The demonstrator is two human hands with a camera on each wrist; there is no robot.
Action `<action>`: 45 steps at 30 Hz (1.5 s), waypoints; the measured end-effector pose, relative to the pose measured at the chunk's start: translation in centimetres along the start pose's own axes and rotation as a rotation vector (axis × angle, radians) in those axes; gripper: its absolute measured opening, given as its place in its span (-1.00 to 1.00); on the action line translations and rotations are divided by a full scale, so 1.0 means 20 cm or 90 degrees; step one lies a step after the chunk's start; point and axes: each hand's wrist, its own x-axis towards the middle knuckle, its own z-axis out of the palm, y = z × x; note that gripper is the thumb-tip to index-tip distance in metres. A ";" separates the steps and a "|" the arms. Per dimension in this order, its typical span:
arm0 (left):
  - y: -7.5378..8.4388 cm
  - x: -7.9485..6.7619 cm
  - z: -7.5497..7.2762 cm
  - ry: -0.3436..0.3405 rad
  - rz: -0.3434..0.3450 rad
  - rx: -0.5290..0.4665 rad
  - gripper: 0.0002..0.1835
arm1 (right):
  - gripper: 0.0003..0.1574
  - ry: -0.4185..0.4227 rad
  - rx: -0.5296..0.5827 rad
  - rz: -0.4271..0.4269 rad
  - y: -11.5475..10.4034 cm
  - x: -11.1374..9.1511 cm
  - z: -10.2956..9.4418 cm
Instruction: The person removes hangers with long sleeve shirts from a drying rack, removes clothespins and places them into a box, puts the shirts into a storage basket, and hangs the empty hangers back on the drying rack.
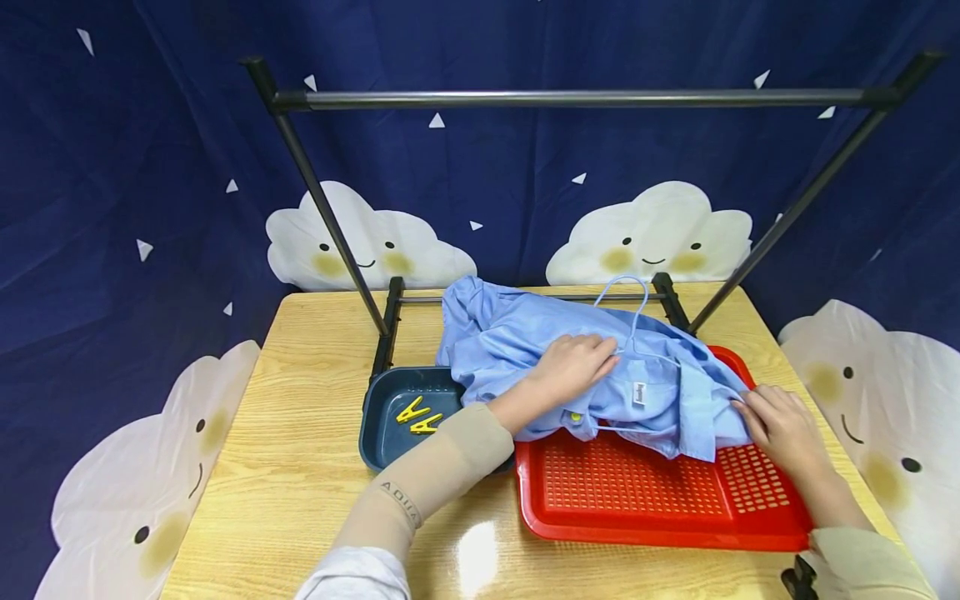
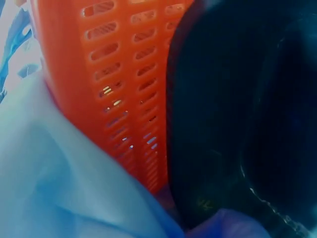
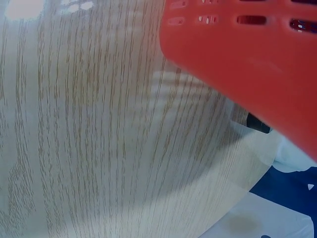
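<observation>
A light blue shirt [image 1: 517, 333] lies bunched over the back of a red perforated basket [image 1: 630, 537], its white label [image 1: 639, 393] facing up. A pale blue wire clothes hanger [image 1: 642, 307] lies in its neck opening, hook pointing away. My left hand [image 1: 573, 367] is over the middle of the shirt, its fingertips gripping the hanger near the base of the hook. At the basket's right side, my right hand [image 1: 783, 425] pinches the shirt's edge between thumb and fingers. Neither wrist view shows the fingers at work.
Left of the basket, a dark blue bin [image 1: 401, 379] holds yellow clothespins [image 1: 411, 410]. A black rack with a metal crossbar [image 1: 585, 99] rises behind, standing on the wooden table [image 1: 300, 417]. A navy curtain [image 1: 525, 50] with clouds hangs around the table.
</observation>
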 end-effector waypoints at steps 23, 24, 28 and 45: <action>0.04 0.01 0.01 0.031 0.004 -0.009 -0.77 | -0.77 -0.058 0.046 0.003 -0.01 0.04 -0.08; 0.04 0.01 0.01 0.035 0.008 -0.013 -0.78 | -0.81 -0.071 0.050 0.012 -0.01 0.05 -0.10; 0.04 0.01 0.00 0.052 0.028 -0.030 -0.79 | -0.66 -0.114 0.070 0.093 -0.05 0.11 -0.20; 0.06 0.00 -0.09 0.136 0.099 -0.058 -0.77 | -0.29 -0.143 -0.001 0.195 -0.50 0.42 -0.34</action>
